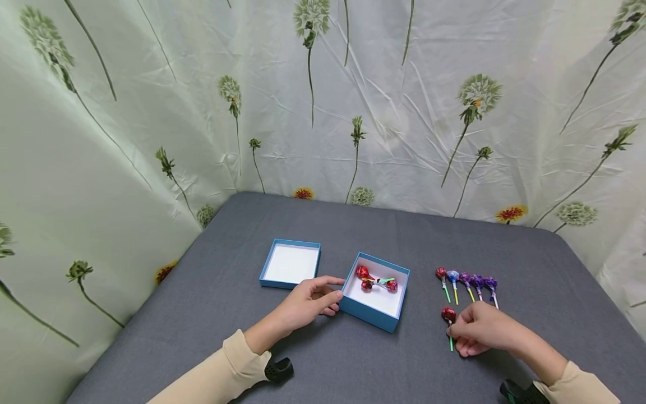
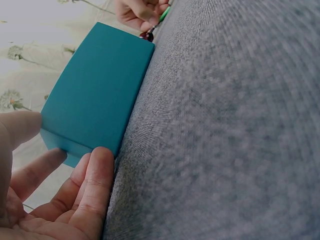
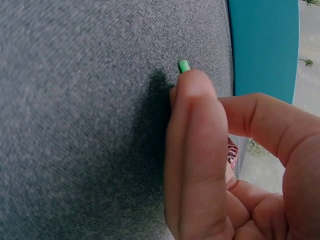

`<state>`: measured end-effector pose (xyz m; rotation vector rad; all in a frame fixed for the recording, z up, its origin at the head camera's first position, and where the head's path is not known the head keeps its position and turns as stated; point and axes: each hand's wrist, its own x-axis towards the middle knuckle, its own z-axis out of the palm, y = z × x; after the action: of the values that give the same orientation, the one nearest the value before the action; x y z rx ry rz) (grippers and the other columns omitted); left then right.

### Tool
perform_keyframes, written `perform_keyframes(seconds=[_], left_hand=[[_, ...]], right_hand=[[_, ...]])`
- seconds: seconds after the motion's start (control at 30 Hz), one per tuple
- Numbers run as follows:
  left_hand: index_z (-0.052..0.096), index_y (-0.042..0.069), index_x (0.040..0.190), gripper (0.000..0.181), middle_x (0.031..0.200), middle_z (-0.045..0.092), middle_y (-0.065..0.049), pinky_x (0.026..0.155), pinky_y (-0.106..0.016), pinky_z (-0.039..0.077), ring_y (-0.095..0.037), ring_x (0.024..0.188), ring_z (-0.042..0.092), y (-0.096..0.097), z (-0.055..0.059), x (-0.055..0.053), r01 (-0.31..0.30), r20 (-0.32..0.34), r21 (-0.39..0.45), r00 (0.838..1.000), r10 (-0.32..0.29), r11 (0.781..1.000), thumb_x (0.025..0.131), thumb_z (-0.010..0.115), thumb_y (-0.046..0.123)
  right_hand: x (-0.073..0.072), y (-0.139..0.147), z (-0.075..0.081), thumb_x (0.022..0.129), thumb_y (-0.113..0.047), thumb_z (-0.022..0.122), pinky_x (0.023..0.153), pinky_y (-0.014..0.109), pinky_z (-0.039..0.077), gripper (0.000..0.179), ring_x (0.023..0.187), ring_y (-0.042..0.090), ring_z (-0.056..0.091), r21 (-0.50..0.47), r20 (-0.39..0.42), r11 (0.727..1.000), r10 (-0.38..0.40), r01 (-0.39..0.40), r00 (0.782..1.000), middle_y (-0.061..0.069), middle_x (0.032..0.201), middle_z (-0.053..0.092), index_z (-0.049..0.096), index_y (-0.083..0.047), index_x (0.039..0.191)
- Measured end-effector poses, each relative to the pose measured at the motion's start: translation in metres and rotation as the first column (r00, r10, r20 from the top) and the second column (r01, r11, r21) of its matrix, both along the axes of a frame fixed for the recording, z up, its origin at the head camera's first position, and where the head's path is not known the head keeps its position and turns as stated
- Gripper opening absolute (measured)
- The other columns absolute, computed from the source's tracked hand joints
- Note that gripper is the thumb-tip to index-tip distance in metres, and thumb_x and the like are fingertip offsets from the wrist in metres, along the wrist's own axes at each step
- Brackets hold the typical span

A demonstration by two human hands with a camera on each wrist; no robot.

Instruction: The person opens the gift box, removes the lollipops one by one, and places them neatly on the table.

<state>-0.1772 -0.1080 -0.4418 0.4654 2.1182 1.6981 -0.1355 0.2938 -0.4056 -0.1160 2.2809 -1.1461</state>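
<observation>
My right hand (image 1: 479,330) pinches the green stick of a lollipop (image 1: 448,314) with a dark red wrapper, low over the cloth. In the right wrist view, the fingers hide most of the stick; its green end (image 3: 184,65) pokes out past them. My left hand (image 1: 305,303) touches the left corner of a blue box (image 1: 370,315) with its fingertips, the fingers loosely extended. Inside the white-lined box lie three red-wrapped lollipops (image 1: 392,286), their sticks crossing. The box's teal outer wall (image 2: 100,85) fills much of the left wrist view.
A blue-rimmed lid (image 1: 290,265), white inside, lies left of the box. Beyond my right hand, several lollipops stand side by side in a row: a red one (image 1: 441,272), a blue one (image 1: 453,276) and purple ones (image 1: 476,280). A flowered curtain (image 1: 393,112) hangs behind the grey-covered table (image 1: 227,235).
</observation>
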Motion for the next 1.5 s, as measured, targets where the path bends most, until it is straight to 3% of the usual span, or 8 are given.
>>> perform_keyframes(seconds=[0.27, 0.77, 1.07, 1.33, 1.5], left_hand=[[0.063, 0.010, 0.148, 0.045, 0.109, 0.074, -0.009, 0.087, -0.031, 0.066, -0.017, 0.094, 0.074, 0.000, 0.001, 0.000, -0.003, 0.000, 0.000, 1.000, 0.003, 1.000, 0.108, 0.067, 0.029], [0.063, 0.009, 0.148, 0.045, 0.108, 0.074, -0.010, 0.086, -0.031, 0.066, -0.017, 0.093, 0.074, 0.000, 0.001, 0.001, 0.000, 0.006, 0.012, 1.000, 0.000, 1.000, 0.108, 0.067, 0.028], [0.062, 0.009, 0.148, 0.044, 0.108, 0.074, -0.010, 0.085, -0.029, 0.066, -0.017, 0.094, 0.074, 0.000, 0.000, 0.001, 0.005, 0.002, 0.014, 1.000, -0.005, 1.000, 0.109, 0.067, 0.028], [0.062, 0.008, 0.148, 0.044, 0.108, 0.074, -0.010, 0.085, -0.029, 0.066, -0.017, 0.093, 0.074, -0.001, 0.000, 0.000, 0.008, 0.003, 0.023, 1.000, -0.008, 1.000, 0.109, 0.067, 0.027], [0.063, 0.009, 0.147, 0.043, 0.108, 0.074, -0.009, 0.086, -0.030, 0.066, -0.017, 0.093, 0.074, 0.000, -0.001, 0.000, 0.008, -0.002, 0.016, 1.000, -0.008, 1.000, 0.109, 0.067, 0.027]], right_hand=[[0.001, 0.000, 0.000, 0.095, -0.013, 0.070, 0.057, 0.019, 0.058, 0.019, 0.062, 0.005, 0.065, 0.002, -0.056, 1.000, 0.007, -0.007, 0.998, -0.002, 0.066, 0.070, 0.070, -0.003, 0.079], [-0.003, 0.001, 0.006, 0.098, -0.013, 0.070, 0.058, 0.021, 0.060, 0.020, 0.063, 0.006, 0.066, 0.029, -0.057, 1.000, 0.013, -0.011, 0.998, -0.001, 0.068, 0.070, 0.071, -0.001, 0.083], [-0.010, 0.006, 0.027, 0.103, -0.021, 0.070, 0.060, 0.026, 0.061, 0.025, 0.067, 0.009, 0.067, 0.081, -0.077, 0.996, 0.035, -0.029, 0.996, 0.001, 0.072, 0.071, 0.070, -0.001, 0.088], [-0.025, 0.004, 0.057, 0.102, -0.014, 0.068, 0.064, 0.027, 0.061, 0.020, 0.074, 0.010, 0.067, 0.057, -0.121, 0.993, 0.110, -0.104, 0.987, 0.005, 0.081, 0.071, 0.071, 0.006, 0.100], [-0.036, -0.010, 0.076, 0.100, -0.018, 0.075, 0.064, 0.027, 0.057, 0.019, 0.072, 0.010, 0.062, 0.118, -0.181, 0.985, 0.146, -0.125, 0.973, 0.002, 0.078, 0.069, 0.073, 0.000, 0.103]])
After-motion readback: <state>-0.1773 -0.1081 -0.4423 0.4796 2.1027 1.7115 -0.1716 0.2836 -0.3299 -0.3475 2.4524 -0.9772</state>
